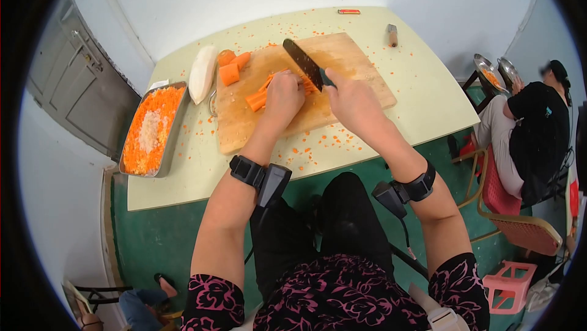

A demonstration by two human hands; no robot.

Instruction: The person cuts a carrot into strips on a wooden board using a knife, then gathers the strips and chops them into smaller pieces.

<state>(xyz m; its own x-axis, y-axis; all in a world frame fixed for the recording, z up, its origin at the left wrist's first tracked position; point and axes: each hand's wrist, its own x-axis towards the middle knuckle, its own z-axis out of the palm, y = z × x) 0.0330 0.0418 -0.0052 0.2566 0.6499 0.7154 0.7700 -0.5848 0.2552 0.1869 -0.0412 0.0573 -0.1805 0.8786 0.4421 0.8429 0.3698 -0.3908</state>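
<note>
My left hand [285, 95] is closed, its curled fingers pressing cut carrot sticks [256, 100] down on the wooden cutting board [241, 138]. My right hand [354, 102] grips the dark handle of a kitchen knife [299, 59]. The broad dark blade slants up and to the left, just beyond the left hand, beside the carrot pieces. Carrot chunks [230, 74] lie on the board's upper left corner. Left of the board rests a peeled white radish [202, 74]. The knife's cutting edge is partly hard to make out.
A metal tray [173, 143] of chopped carrot with a pale heap stands at the table's left. Carrot bits litter the tabletop [422, 99]. A wooden-handled tool [392, 36] and a small red item [349, 11] lie at the back. Another person [538, 129] sits at right near metal bowls [489, 74].
</note>
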